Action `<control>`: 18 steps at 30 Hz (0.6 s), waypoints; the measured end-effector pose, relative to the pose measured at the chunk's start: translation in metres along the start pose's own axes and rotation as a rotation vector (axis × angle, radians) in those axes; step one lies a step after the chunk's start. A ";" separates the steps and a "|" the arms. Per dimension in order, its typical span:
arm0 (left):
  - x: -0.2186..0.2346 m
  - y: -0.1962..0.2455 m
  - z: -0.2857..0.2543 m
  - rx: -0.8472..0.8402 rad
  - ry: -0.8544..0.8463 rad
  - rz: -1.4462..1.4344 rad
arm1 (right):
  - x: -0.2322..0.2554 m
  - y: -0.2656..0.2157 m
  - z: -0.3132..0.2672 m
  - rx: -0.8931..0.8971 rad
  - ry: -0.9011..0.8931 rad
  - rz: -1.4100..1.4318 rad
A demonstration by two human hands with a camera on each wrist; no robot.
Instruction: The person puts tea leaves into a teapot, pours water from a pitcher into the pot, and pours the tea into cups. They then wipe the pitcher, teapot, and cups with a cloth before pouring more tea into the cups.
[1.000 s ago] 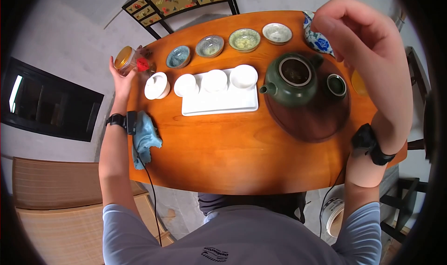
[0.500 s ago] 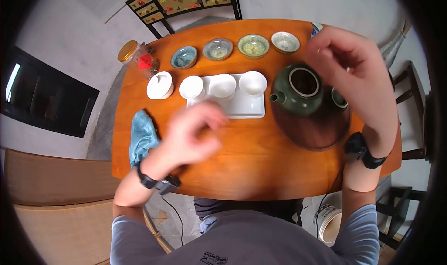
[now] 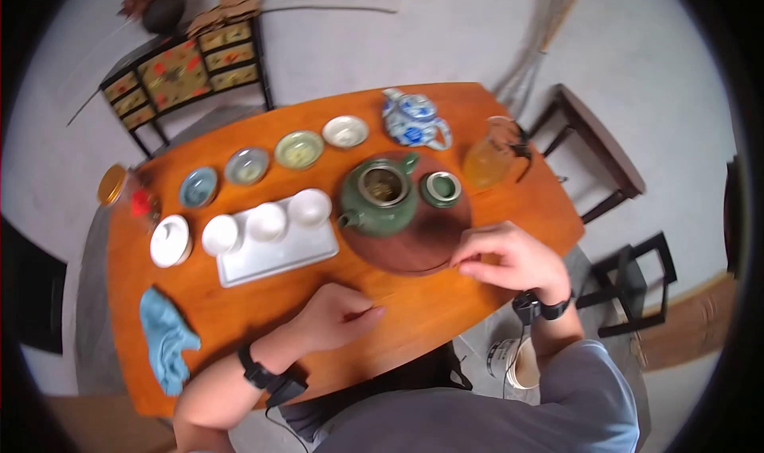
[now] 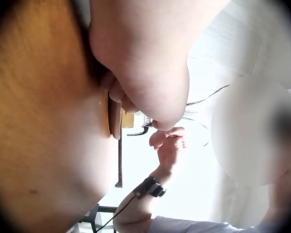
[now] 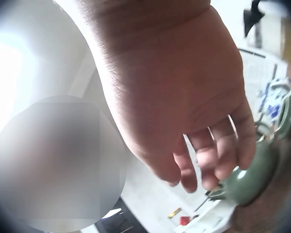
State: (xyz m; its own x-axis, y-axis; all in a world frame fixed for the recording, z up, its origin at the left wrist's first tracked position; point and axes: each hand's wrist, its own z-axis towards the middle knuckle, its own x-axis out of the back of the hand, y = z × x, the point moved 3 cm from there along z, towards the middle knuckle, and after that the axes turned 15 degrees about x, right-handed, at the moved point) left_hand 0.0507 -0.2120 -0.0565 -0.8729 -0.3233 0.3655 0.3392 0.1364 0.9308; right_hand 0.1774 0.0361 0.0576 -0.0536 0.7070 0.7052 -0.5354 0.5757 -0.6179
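My left hand [image 3: 334,318] rests low over the front of the wooden table, fingers loosely curled and holding nothing. Just past the round brown tray's [image 3: 398,254] near right edge is my right hand [image 3: 513,258], its fingers loosely bent with nothing in them. On that tray stands a green teapot [image 3: 378,206] without its cover, dark inside, its spout toward the left. Beside it lies a small round green lid [image 3: 442,189] with a pale rim. In the right wrist view the curled fingers [image 5: 218,165] overlap the green teapot [image 5: 252,179].
A white tray [image 3: 278,263] carries three white cups. Left of it stand a white lidded bowl [image 3: 171,242], a gold-capped jar [image 3: 113,185] and a blue cloth [image 3: 167,341]. Several glazed bowls [image 3: 299,149] line the back, with a blue-and-white teapot [image 3: 415,120] and a glass pitcher [image 3: 489,158].
My left hand has let go of the gold-capped jar and come back to the table's front. My right hand has lowered from above the teapot's side. The head view has turned right.
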 end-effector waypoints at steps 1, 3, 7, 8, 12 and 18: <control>0.000 -0.001 -0.001 0.002 -0.016 -0.009 | -0.003 0.007 -0.021 -0.023 0.015 -0.040; -0.001 -0.001 -0.003 0.028 -0.043 -0.037 | 0.003 0.028 -0.063 -0.316 0.438 -0.090; -0.002 -0.001 -0.003 0.078 -0.039 -0.028 | 0.025 0.073 -0.106 -0.405 0.898 -0.061; -0.002 -0.002 -0.003 0.092 -0.018 -0.008 | 0.036 0.086 -0.113 -0.388 1.017 -0.061; 0.000 -0.005 0.000 0.047 0.011 -0.004 | 0.061 0.124 -0.112 -0.418 1.307 -0.250; 0.000 -0.002 -0.003 0.034 0.010 -0.052 | 0.072 0.160 -0.101 -0.644 1.212 -0.010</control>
State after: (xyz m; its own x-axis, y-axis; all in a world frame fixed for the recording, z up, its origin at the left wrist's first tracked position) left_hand 0.0513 -0.2154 -0.0582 -0.8854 -0.3404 0.3166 0.2808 0.1511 0.9478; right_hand 0.1730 0.2204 -0.0261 0.8895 0.4228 0.1734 -0.0312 0.4347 -0.9000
